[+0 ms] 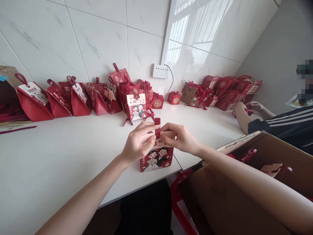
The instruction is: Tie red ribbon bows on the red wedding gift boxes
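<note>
A red and white gift box (156, 159) printed with a cartoon bride and groom stands upright near the table's front edge. Out of its top rises a dark red ribbon loop (157, 123). My left hand (137, 142) is closed on the box's top edge from the left, thumb and fingers beside the ribbon. From the right, my right hand (182, 137) pinches the same top edge close to the ribbon's base. Fingers hide part of the top. Just behind is a similar gift box (136, 107) with the same couple printed on it.
Red gift boxes (80, 98) line the wall on the left, with more red boxes (227, 89) stacked at the right. An open cardboard carton (220, 192) stands at front right. Beyond it, a person's hands (246, 109) hold a small box. A power strip (160, 70) is on the wall.
</note>
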Action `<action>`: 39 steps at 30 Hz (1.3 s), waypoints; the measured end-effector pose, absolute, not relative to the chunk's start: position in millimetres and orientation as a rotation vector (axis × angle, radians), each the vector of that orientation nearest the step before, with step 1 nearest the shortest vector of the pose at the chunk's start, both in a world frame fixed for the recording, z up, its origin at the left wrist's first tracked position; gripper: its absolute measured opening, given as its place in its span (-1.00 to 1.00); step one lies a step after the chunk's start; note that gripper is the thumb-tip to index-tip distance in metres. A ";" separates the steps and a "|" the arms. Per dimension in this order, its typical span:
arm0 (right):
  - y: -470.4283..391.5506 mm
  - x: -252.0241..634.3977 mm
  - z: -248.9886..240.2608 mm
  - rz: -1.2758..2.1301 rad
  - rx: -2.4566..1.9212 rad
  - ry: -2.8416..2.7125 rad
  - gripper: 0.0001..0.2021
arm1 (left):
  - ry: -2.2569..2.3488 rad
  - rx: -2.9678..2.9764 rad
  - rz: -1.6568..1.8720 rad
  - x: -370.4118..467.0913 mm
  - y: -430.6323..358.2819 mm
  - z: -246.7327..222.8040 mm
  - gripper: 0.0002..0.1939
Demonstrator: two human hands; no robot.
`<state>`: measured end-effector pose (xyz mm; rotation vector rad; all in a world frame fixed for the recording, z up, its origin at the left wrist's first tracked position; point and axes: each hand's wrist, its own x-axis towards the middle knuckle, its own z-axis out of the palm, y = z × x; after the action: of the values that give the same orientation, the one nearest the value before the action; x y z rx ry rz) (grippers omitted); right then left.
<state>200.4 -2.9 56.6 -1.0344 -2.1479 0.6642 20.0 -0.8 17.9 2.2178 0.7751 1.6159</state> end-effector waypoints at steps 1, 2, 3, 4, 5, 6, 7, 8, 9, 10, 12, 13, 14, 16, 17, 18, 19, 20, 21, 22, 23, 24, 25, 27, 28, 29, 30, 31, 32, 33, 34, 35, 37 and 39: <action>-2.9 200.4 56.6 0.653 -1.028 -2.157 -0.91 | 0.777 2.214 1.608 20.0 -0.5 18.0 -0.72; -2.9 200.3 56.5 0.641 -1.023 -2.165 -0.90 | 0.781 2.205 1.599 19.9 0.0 18.1 -0.72; -3.1 200.2 56.5 0.630 -1.020 -2.170 -0.90 | 0.787 2.194 1.588 19.8 0.3 18.2 -0.73; -3.4 200.1 56.4 0.625 -1.015 -2.171 -0.90 | 0.794 2.180 1.578 19.5 0.6 18.2 -0.73; -3.6 200.0 56.2 0.625 -1.009 -2.171 -0.90 | 0.802 2.167 1.569 19.1 0.7 18.2 -0.73; -3.8 199.9 55.8 0.626 -0.996 -2.175 -0.90 | 0.808 2.155 1.560 18.6 0.7 18.3 -0.74; -3.9 199.9 55.3 0.628 -0.978 -2.182 -0.89 | 0.808 2.145 1.552 18.1 0.5 18.4 -0.74; -3.9 199.9 54.8 0.630 -0.958 -2.195 -0.88 | 0.804 2.140 1.545 17.7 0.2 18.5 -0.74; -3.8 200.2 54.4 0.627 -0.940 -2.214 -0.87 | 0.796 2.140 1.538 17.4 -0.1 18.7 -0.73; -3.5 200.5 54.1 0.615 -0.924 -2.235 -0.87 | 0.788 2.144 1.533 17.2 -0.3 18.8 -0.73; -2.5 201.6 54.1 0.566 -0.906 -2.281 -0.85 | 0.781 2.160 1.530 17.6 -0.7 19.0 -0.73; -2.0 202.3 54.4 0.529 -0.902 -2.301 -0.85 | 0.779 2.169 1.536 18.0 -0.7 18.9 -0.73; -1.5 203.0 54.8 0.486 -0.897 -2.319 -0.85 | 0.776 2.176 1.543 18.5 -0.7 18.8 -0.74; -0.7 204.2 55.7 0.431 -0.885 -2.340 -0.85 | 0.761 2.158 1.550 19.5 -0.7 18.1 -0.73; -0.5 204.7 56.0 0.432 -0.882 -2.342 -0.86 | 0.760 2.136 1.542 19.9 -0.9 17.7 -0.72; -0.3 205.0 56.2 0.453 -0.884 -2.338 -0.87 | 0.767 2.109 1.530 20.3 -1.2 17.2 -0.71; -0.3 205.2 56.3 0.488 -0.891 -2.327 -0.88 | 0.779 2.082 1.518 20.7 -1.6 16.7 -0.71; -0.3 205.2 56.4 0.526 -0.902 -2.312 -0.88 | 0.791 2.058 1.506 21.0 -2.1 16.2 -0.71; -0.4 205.0 56.3 0.557 -0.915 -2.298 -0.88 | 0.801 2.038 1.496 21.4 -2.6 15.7 -0.73; -0.6 204.8 56.4 0.576 -0.928 -2.286 -0.88 | 0.805 2.021 1.483 21.8 -3.0 15.1 -0.75; -0.8 204.4 56.5 0.588 -0.938 -2.278 -0.88 | 0.802 1.997 1.475 22.2 -3.4 14.6 -0.77; -1.1 204.0 56.6 0.601 -0.945 -2.273 -0.88 | 0.796 1.965 1.464 22.6 -3.6 14.0 -0.77; -1.4 203.6 56.8 0.619 -0.952 -2.269 -0.88 | 0.793 1.928 1.460 22.9 -3.7 13.5 -0.76; -2.1 202.9 57.2 0.667 -0.973 -2.248 -0.86 | 0.811 1.857 1.468 23.0 -3.6 12.9 -0.74; -2.4 202.6 57.3 0.688 -0.984 -2.235 -0.86 | 0.834 1.836 1.469 22.8 -3.5 12.9 -0.76; -2.8 202.5 57.4 0.699 -0.992 -2.223 -0.86 | 0.863 1.827 1.463 22.4 -3.5 13.1 -0.79; -3.1 202.4 57.5 0.699 -1.000 -2.213 -0.85 | 0.893 1.827 1.449 22.0 -3.6 13.6 -0.82; -3.3 202.5 57.5 0.691 -1.006 -2.207 -0.85 | 0.918 1.832 1.434 21.6 -3.8 14.2 -0.84; -3.4 202.7 57.7 0.681 -1.011 -2.207 -0.86 | 0.935 1.839 1.417 21.3 -4.1 15.0 -0.84; -3.5 203.0 57.9 0.676 -1.015 -2.213 -0.86 | 0.942 1.845 1.401 21.1 -4.6 15.9 -0.84; -3.6 203.4 58.2 0.677 -1.015 -2.223 -0.86 | 0.939 1.846 1.384 21.1 -5.0 16.7 -0.83; -3.7 203.8 58.6 0.685 -1.013 -2.236 -0.86 | 0.926 1.841 1.360 21.2 -5.3 17.4 -0.82; -4.1 204.2 59.3 0.705 -0.999 -2.255 -0.87 | 0.877 1.814 1.304 21.5 -5.5 18.2 -0.80; -4.5 203.8 59.6 0.713 -0.999 -2.236 -0.87 | 0.833 1.777 1.283 21.3 -4.4 17.5 -0.80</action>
<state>203.8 -4.5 59.6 -0.9985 -2.2362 0.7131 21.3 -4.4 17.5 1.7766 0.8329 1.2830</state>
